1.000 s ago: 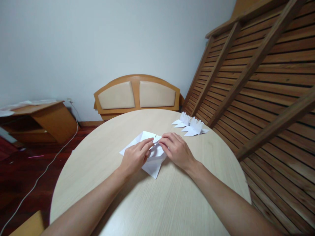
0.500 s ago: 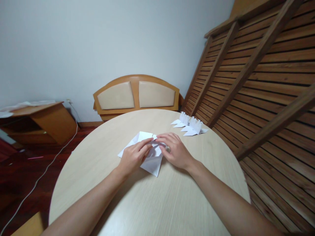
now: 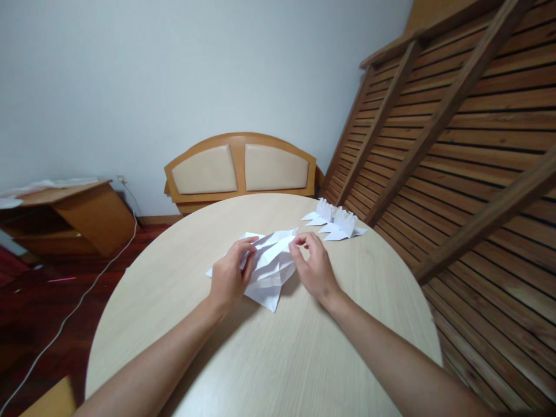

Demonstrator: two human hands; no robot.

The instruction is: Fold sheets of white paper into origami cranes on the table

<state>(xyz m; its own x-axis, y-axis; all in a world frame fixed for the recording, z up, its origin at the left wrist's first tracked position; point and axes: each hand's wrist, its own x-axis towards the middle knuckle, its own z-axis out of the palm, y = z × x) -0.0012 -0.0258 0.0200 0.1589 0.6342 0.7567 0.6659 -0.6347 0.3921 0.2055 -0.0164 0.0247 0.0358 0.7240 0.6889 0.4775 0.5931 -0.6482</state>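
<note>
A white sheet of paper [image 3: 270,266] with many creases lies partly folded on the round table, its near corner pointing toward me. My left hand [image 3: 232,272] pinches the paper's left part between thumb and fingers. On the other side, my right hand [image 3: 313,263] pinches a raised right edge between thumb and forefinger. The middle of the paper bulges up between both hands. Behind my right hand stand several folded white paper figures [image 3: 341,224] with pointed, upright tips.
The round pale wooden table [image 3: 278,365] fills the middle. Beyond it stands a headboard [image 3: 241,165] with two cream panels. Slatted wooden boards [image 3: 456,174] lean along the right side. At the left are a low wooden desk [image 3: 93,214] and a white cable [image 3: 82,298] on the floor.
My hands have moved apart, the right one to the right. The paper's middle, earlier mostly covered by my fingers, now stands raised and spread between them.
</note>
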